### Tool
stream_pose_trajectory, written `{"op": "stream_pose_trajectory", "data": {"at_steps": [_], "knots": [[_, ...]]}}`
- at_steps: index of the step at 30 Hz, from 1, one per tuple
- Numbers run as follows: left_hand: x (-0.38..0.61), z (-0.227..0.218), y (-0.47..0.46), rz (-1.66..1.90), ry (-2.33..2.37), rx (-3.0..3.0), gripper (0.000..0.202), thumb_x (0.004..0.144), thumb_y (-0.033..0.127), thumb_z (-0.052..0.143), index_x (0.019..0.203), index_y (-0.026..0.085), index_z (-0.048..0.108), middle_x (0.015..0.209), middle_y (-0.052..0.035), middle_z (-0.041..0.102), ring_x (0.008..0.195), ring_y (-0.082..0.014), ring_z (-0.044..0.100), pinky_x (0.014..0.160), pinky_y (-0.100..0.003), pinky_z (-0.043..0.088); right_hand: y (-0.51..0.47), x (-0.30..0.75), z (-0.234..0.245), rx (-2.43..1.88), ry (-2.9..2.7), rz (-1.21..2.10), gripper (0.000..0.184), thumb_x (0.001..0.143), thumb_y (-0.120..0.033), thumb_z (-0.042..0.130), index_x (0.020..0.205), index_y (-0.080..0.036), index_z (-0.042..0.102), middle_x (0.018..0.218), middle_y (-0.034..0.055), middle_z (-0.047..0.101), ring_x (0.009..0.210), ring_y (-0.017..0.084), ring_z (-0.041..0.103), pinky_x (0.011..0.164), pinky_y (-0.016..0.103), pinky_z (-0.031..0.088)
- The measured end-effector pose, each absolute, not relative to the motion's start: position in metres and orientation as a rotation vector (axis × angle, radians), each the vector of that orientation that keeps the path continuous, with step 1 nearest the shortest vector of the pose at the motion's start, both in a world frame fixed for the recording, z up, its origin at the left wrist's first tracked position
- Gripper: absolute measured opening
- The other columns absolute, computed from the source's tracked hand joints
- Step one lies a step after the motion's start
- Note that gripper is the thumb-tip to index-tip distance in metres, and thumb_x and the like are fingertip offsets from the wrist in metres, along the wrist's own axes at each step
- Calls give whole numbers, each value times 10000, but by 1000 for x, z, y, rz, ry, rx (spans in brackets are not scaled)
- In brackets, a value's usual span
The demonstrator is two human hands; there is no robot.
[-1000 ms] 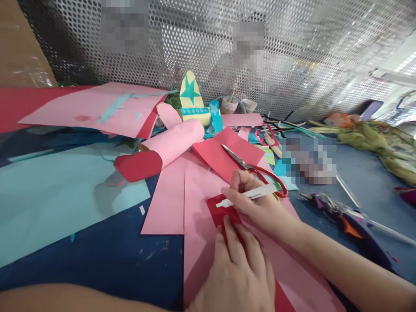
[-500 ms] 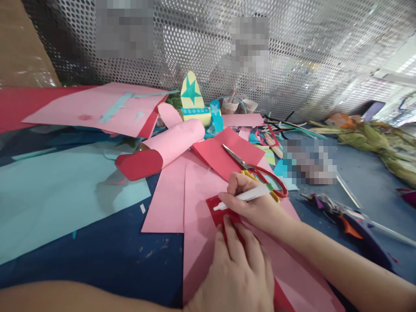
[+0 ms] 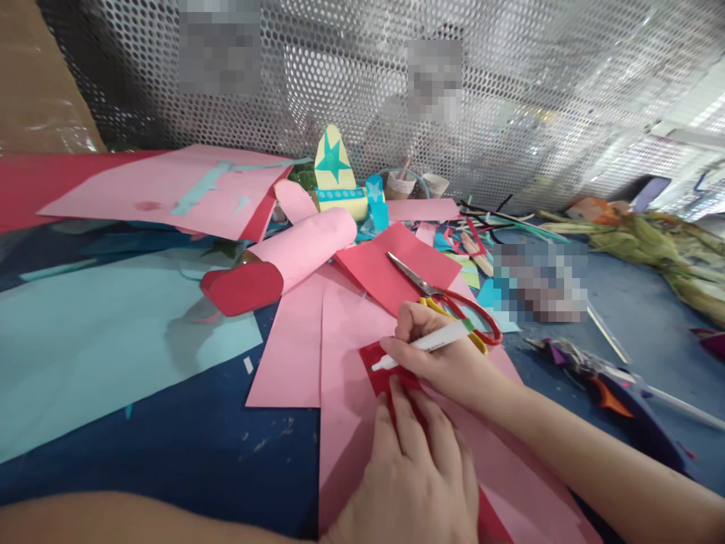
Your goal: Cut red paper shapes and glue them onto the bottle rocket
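Note:
My right hand (image 3: 439, 359) grips a white glue pen (image 3: 424, 345) with a green end, its tip touching a dark red paper piece (image 3: 378, 374). That red piece lies on a large pink sheet (image 3: 345, 355). My left hand (image 3: 416, 468) lies flat on the red piece, fingers stretched out and pressing it down, just below the pen tip. Red and yellow handled scissors (image 3: 439, 293) lie shut-bladed on a red sheet right behind my right hand.
A pink paper roll with a red end (image 3: 277, 264) lies left of centre. A light blue sheet (image 3: 102, 340) covers the left. A yellow paper rocket with a teal star (image 3: 334, 170), paper scraps and strips sit at the back before a perforated metal screen (image 3: 510, 98). Corn husks (image 3: 651, 242) at right.
My right hand and the pen tip have shifted slightly left along the red piece's top edge. My left hand stays in place.

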State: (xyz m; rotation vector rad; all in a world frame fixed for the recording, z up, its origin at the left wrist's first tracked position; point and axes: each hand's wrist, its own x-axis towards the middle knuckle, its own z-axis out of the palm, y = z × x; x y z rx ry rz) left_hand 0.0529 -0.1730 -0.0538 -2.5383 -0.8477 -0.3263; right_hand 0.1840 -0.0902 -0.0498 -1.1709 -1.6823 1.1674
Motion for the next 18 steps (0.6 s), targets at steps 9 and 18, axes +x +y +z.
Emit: {"op": "stream_pose_trajectory", "data": {"at_steps": [9, 18], "knots": [[54, -54, -173, -369, -859, -2541, 348, 895, 222, 446, 1125, 88, 670, 1083, -163, 730, 965, -314, 699, 752, -362, 547, -91, 184, -50, -1174, -1682, 1170, 269, 771, -278, 620, 632, -235, 393, 558, -69, 416, 485, 96, 339, 442, 223, 274], [54, -56, -173, -369, -854, -2554, 357, 840, 173, 490, 1139, 97, 671, 1091, -158, 730, 960, -311, 698, 759, -366, 545, -92, 183, -51, -1174, -1682, 1176, 245, 759, -260, 607, 631, -234, 399, 549, -72, 416, 481, 93, 329, 435, 220, 263]]}}
